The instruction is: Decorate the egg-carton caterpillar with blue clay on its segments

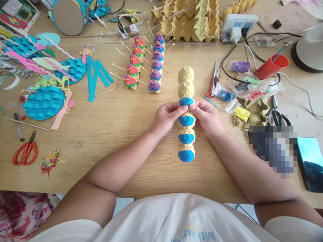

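A strip of egg carton cups (186, 89) lies lengthwise in front of me, several of its bumps partly covered in blue clay (186, 138). The two far cups are bare tan pulp. My left hand (168, 116) grips the strip from the left, its thumb on the third cup from the far end. From the right my right hand (207, 116) holds the same cup, thumb pressed on the blue clay (186, 101). Both thumbs almost meet there; the fingertips beneath are hidden. Beyond the strip stand a purple-and-blue caterpillar (156, 74) and a red-and-green caterpillar (133, 69) with pins in them.
At right lie a red-handled cutter (215, 79), a yellow clay packet (241, 113), black scissors (276, 112), a red cup (274, 65) and a phone (310, 164). Orange-handled scissors (25, 151) and a blue woven paper disc (44, 103) lie left. Egg cartons (179, 27) stand at the back.
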A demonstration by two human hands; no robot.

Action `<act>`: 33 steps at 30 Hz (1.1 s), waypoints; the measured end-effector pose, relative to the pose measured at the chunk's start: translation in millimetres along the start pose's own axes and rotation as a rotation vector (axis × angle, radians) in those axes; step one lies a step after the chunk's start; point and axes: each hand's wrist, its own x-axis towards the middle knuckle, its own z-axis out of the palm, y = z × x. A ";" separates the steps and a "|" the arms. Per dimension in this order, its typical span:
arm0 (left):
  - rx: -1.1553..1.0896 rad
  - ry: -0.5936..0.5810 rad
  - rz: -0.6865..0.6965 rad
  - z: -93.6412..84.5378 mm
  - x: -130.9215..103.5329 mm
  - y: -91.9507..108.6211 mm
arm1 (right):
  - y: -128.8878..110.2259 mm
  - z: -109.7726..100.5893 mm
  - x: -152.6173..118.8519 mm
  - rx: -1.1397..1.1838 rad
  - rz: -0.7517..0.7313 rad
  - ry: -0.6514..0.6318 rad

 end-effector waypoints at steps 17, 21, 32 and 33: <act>-0.197 -0.119 -0.171 -4.6 -0.6 -0.4 | 4.9 -11.2 3.9 0.211 0.159 -0.132; -0.153 -0.121 -0.177 -5.9 -0.9 0.6 | 6.6 -13.9 4.4 0.200 0.160 -0.149; -0.166 -0.095 -0.209 -0.9 -2.8 3.8 | 10.4 -15.8 5.0 0.204 0.161 -0.141; -0.159 -0.092 -0.206 -0.8 -2.8 4.2 | 10.4 -15.8 5.0 0.197 0.159 -0.137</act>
